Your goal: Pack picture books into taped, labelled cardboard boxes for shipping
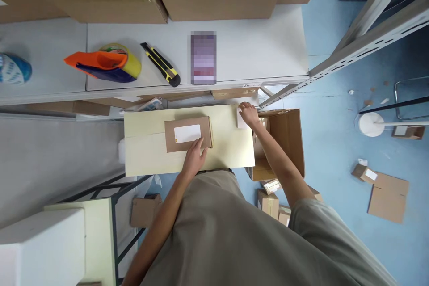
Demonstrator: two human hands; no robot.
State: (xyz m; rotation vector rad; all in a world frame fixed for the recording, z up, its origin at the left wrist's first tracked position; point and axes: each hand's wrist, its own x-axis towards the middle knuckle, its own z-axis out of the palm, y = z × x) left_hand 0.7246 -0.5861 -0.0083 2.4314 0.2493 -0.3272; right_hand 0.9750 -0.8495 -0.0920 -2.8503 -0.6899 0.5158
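A small brown cardboard box (170, 136) with a white label lies on the pale yellow board (144, 156) in front of me. My left hand (195, 157) rests on the box's lower right part, its fingers apart. At the board's right end my right hand (248, 114) has its fingers bent over a small white stack (241, 121), touching its upper edge. The fingertips of that hand are partly hidden.
An open carton (290, 136) stands right of the board, with smaller boxes (268, 203) below. On the shelf (254, 49) lie a tape dispenser (103, 65) and a box cutter (161, 65). A metal upright (355, 56) rises at right.
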